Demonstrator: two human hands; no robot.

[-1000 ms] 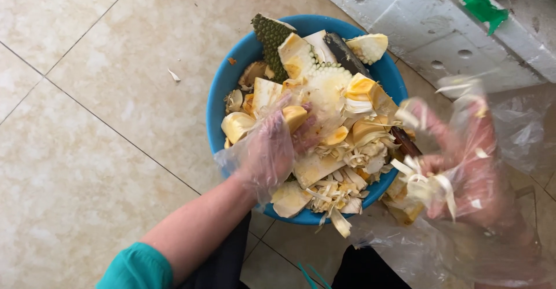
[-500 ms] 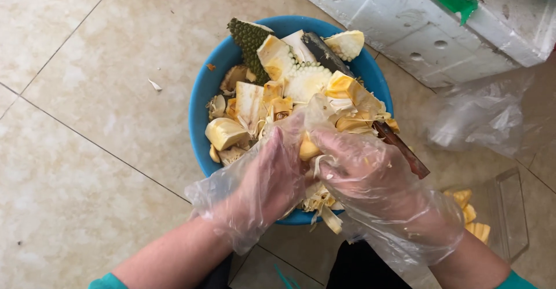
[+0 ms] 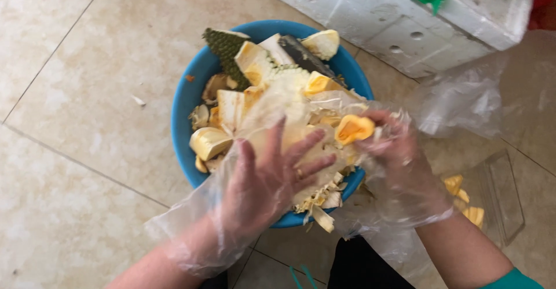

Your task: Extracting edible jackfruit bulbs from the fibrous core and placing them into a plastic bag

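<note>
A blue round basin (image 3: 188, 101) on the tiled floor is heaped with jackfruit pieces (image 3: 255, 75), pale rind, fibres and spiky green skin. My left hand (image 3: 269, 176), in a loose clear plastic glove, lies spread over the heap near the basin's front rim, fingers apart. Just to its right, my right hand (image 3: 399, 161), also gloved, pinches a yellow jackfruit pod (image 3: 354, 128) over the basin's right side.
A white foam box (image 3: 405, 17) with a green strip stands behind the basin at upper right. A crumpled clear plastic bag (image 3: 463, 101) lies to the right. A clear plastic container (image 3: 498, 196) with yellow pods sits at lower right.
My right hand came back from the right over the basin and has picked a yellow pod out of the heap. My left hand has opened flat on the pile.
</note>
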